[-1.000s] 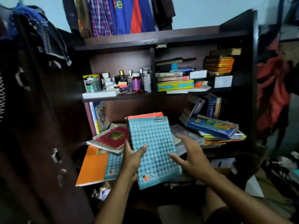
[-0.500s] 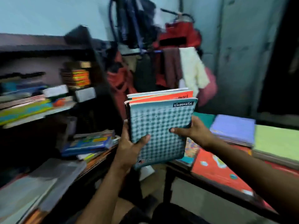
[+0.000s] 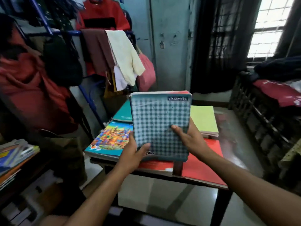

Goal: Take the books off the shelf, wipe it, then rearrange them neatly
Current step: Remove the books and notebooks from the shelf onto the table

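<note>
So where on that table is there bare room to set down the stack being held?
Bare tabletop shows only along the right edge, beside the green book and red book. The left is crowded: colourful book, teal book. The held stack hides the middle.

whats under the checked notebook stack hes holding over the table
Below the checked notebook stack, held by the left hand and right hand, lie a red book and the table. What else it covers is hidden.
</note>
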